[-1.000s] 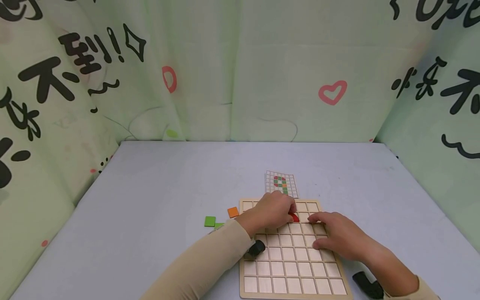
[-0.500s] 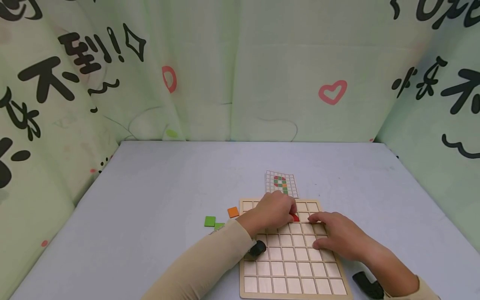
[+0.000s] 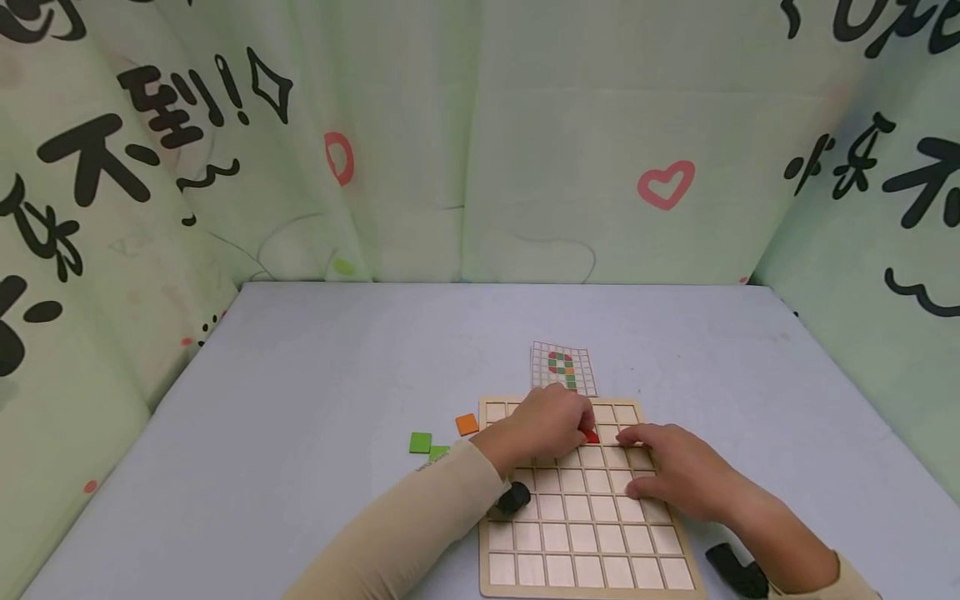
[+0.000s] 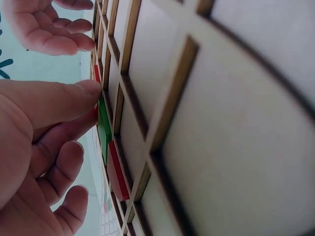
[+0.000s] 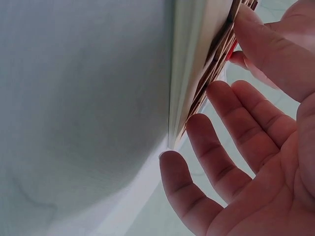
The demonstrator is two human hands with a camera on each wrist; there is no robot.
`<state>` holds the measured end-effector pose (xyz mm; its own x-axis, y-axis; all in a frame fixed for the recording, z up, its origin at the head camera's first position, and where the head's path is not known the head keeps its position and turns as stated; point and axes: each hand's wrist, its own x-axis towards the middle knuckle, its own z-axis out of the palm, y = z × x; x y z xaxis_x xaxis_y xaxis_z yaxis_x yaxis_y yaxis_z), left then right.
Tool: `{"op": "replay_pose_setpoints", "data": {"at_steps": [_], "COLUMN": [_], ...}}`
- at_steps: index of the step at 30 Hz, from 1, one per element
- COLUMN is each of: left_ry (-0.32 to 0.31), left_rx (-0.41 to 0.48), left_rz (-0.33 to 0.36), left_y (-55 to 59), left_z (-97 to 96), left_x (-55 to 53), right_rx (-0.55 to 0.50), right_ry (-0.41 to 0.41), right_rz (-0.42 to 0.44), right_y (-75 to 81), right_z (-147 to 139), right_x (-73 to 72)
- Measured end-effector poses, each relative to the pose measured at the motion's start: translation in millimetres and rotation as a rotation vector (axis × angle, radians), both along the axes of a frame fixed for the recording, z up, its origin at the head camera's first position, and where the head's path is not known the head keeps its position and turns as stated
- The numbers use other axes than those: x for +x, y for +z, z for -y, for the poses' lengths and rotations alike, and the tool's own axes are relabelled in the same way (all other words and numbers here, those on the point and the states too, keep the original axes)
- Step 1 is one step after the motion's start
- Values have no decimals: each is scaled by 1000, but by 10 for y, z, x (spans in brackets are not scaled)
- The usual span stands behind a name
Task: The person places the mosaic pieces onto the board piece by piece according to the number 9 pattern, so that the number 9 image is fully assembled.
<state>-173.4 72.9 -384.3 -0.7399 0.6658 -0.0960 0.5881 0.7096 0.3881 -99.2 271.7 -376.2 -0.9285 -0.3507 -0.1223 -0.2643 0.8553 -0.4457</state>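
My left hand (image 3: 546, 419) is over the far part of a wooden grid board (image 3: 517, 591). Its thumb and index finger pinch a red tile (image 3: 592, 436) at one of the board's cells. In the left wrist view, a green tile (image 4: 104, 125) and another red tile (image 4: 117, 172) sit in cells beside the fingertips. The left hand hides those from the head view. My right hand (image 3: 678, 467) rests at the board's right edge, fingers spread and loosely bent, holding nothing; the right wrist view shows its fingertips along the rim (image 5: 189, 64).
Left of the board lie an orange tile (image 3: 467, 424), a green tile (image 3: 420, 442) and another green tile (image 3: 438, 452) partly behind the sleeve. A printed pattern card (image 3: 581, 367) lies behind the board on the white table (image 3: 337, 358). Printed curtains (image 3: 555, 142) surround the table.
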Motion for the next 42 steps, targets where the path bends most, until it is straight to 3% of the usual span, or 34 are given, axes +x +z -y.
{"op": "replay_pose_setpoints", "data": {"at_steps": [10,23,27,35,42], "left_ry": [-15,-17,-35,-97,-87], "left_rx": [48,34,42,93,88], "left_rz": [48,61,47,104,119], "left_y": [15,30,12,-2,18], "left_z": [62,102,95,67,74], "left_x": [-21,-35,-41,-57,-49], "right_rx": [9,28,25,23,30], "right_ry": [-4,-3,-3,-4,-11], "right_rz": [9,-1,3,7,8], "right_y": [-4,1,-1,0,0], "right_z": [-3,19,16,11,13], "right_x": [-8,-23,-24,-21,-25]}}
